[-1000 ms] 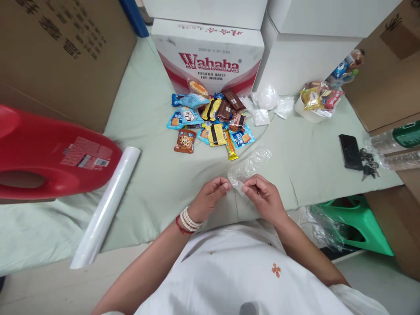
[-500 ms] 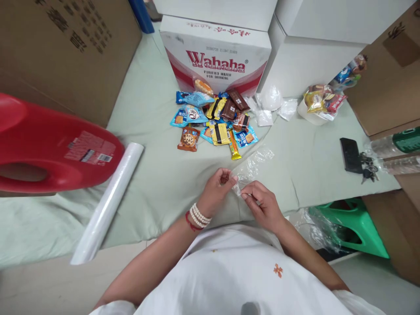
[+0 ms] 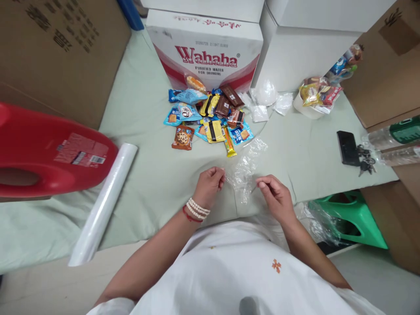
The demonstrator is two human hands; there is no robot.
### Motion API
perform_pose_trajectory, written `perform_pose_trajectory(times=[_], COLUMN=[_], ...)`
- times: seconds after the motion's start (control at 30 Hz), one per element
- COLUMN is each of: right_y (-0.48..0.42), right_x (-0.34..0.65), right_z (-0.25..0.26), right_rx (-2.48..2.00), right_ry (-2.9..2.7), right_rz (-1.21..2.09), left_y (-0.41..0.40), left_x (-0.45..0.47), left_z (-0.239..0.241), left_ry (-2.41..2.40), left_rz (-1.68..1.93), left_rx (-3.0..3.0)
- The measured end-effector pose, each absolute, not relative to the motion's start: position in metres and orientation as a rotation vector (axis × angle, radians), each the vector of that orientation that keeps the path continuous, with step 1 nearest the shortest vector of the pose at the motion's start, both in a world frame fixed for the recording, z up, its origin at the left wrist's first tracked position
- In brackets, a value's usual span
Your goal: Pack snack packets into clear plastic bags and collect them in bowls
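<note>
Plastic film (image 3: 244,173), clear and crinkled, is spanning the gap between two tightly pinched grips, left hand (image 3: 209,183) holding one edge, right hand (image 3: 276,195) the other.

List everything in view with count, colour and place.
Wahaha water box: one, white/red, back centre
Plain boxes: at least three, white, back
Cardboard boxes: at least two, brown, both sides
Blue object: one, blue, back left
Wrapped snacks: over ten, mixed colours, centre and right
Packets: several, white, right of centre
Tub: one, white, right
Plastic bottles: two, clear, right edge
Phone-like object: one, black, right
Keys: several, metallic, beside it
Stool: one, green, lower right
Jug: one, red, left
Plastic roll: one, white, beside jug
Tablecloth: one, pale green, underneath
Plastic film: two pieces, clear, between hands, by stool
Shirt: one, white, bottom
Bracelets: several, white and red, left wrist
Left hand: one, bare, film's left
Right hand: one, bare, film's right
</note>
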State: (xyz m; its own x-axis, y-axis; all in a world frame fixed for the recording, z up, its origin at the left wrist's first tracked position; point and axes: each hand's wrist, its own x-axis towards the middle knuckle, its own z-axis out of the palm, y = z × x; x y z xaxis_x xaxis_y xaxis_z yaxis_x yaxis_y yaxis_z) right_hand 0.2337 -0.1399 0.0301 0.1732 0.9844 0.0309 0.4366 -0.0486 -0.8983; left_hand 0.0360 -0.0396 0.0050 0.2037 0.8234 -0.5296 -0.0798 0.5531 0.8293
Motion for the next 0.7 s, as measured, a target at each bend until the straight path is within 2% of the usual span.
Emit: perform_pose_trajectory(times=[0.33, 0.7], right_y=[-0.155, -0.140], right_x=[0.223, 0.228], right_z=[0.018, 0.019], right_rx=[-1.465, -1.499], right_ry=[-1.843, -1.293], right_rz=[0.682, 1.254], left_y=[-0.037, -0.038], left_x=[0.040, 0.035], left_z=[0.008, 0.012], left_ry=[1.233, 1.135], left_rz=[0.737, 0.793], left_rx=[0.700, 0.600])
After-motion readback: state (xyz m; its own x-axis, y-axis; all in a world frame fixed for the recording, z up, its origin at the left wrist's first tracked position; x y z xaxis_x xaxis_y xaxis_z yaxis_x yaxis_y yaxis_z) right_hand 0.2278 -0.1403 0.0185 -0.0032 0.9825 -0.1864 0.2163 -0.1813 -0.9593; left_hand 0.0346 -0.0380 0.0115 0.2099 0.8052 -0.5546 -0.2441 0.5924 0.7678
